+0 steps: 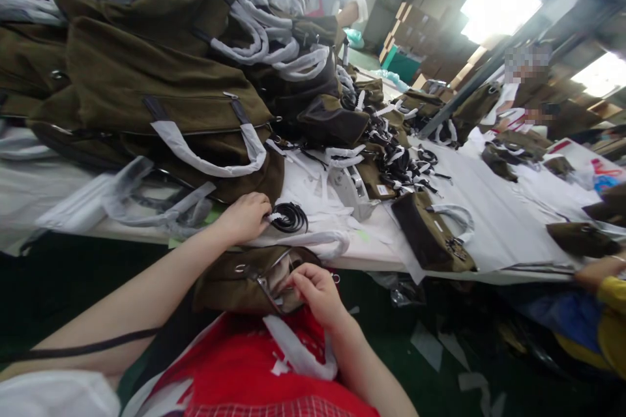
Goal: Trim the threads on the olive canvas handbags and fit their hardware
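Observation:
An olive-brown handbag (235, 283) lies on my lap against the table's front edge, its zipped top gaping. My right hand (315, 287) pinches the bag's open edge by the zip, fingers closed on it. My left hand (244, 216) reaches onto the white table (489, 221) with its fingers curled on a coiled black strap (289, 217). A white wrapped handle (317, 241) of the bag lies just beyond the opening.
Stacked olive bags with white-wrapped handles (147, 91) fill the table's left and far side. More bags (430, 234) and black straps (401, 163) lie to the right. Other people work at the far end and right; a hand in a yellow sleeve (604, 273) rests at the right edge.

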Motion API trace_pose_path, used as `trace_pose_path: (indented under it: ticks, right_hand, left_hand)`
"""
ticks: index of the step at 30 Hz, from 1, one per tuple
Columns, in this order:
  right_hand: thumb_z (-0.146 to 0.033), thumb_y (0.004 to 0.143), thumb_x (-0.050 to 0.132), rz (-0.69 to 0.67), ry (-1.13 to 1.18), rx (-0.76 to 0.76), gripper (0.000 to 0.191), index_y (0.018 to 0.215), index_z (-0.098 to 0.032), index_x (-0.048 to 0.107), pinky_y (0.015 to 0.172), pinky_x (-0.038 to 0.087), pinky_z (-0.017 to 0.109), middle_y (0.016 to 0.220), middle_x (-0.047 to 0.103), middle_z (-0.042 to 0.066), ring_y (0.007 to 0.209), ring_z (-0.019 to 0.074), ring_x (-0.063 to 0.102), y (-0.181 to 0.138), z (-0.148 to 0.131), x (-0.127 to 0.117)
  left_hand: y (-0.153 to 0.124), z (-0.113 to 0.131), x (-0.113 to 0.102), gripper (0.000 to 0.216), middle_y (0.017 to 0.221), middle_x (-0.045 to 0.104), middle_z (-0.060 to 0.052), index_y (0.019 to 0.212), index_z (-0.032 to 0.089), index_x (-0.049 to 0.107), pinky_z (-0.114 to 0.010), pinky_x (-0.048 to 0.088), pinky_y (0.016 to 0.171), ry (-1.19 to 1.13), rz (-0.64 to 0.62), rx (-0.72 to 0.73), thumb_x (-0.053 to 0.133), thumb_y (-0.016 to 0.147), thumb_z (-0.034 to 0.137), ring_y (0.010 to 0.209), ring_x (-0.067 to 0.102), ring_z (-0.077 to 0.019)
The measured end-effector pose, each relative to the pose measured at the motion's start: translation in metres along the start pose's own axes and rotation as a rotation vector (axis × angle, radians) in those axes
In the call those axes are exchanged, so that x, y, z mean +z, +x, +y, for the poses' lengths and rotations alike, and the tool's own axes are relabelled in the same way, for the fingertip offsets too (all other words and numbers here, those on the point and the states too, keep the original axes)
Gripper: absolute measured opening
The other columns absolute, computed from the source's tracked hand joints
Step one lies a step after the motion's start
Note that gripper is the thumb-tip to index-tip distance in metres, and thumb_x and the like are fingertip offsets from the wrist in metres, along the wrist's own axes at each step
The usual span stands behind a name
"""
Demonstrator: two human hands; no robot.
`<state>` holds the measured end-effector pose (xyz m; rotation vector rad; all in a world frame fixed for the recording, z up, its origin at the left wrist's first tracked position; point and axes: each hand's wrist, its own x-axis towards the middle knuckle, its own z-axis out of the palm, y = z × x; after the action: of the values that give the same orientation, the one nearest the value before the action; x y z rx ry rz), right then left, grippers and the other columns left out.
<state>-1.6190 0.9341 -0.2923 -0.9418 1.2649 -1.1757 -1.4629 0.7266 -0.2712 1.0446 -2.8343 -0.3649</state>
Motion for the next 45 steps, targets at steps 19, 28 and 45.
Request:
trace_pose_path:
  ticks: [19,28,45]
  right_hand:
    - [-0.032,0.08,0.07,0.25,-0.156,-0.163,0.041,0.117,-0.016,0.063,0.055,0.036,0.022,0.059,0.043,-0.009,0.053,0.0089,0.038,0.051,-0.009,0.023]
    - [-0.051,0.087,0.058,0.076,-0.054,-0.039,0.036,0.072,-0.018,0.058,0.05,0.035,0.022,0.057,0.051,-0.003,0.051,0.009,0.042,0.064,-0.003,0.037]
    - [-0.033,0.096,0.047,-0.022,-0.387,-0.221,0.037,0.063,-0.018,0.051,0.058,0.032,0.025,0.06,0.051,-0.002,0.057,0.0103,0.044,0.044,-0.008,0.032]
  left_hand:
    - [-0.03,0.018,-0.033,0.038,0.072,0.063,-0.002,0.081,0.02,0.056,-0.029,0.041,0.064,-0.651,0.087,-0.212,0.04,0.088,0.053,0.069,0.058,-0.0195]
    - [-0.065,0.034,-0.012,0.039,0.103,0.071,-0.01,0.124,0.014,0.048,-0.035,0.049,0.079,-0.501,0.074,-0.095,0.05,0.088,0.028,0.09,0.068,-0.0249]
    - [-0.058,0.033,0.012,0.056,0.106,0.07,-0.007,0.148,0.034,0.046,-0.034,0.053,0.074,-0.126,-0.079,0.025,0.042,0.095,0.017,0.092,0.07,-0.0254]
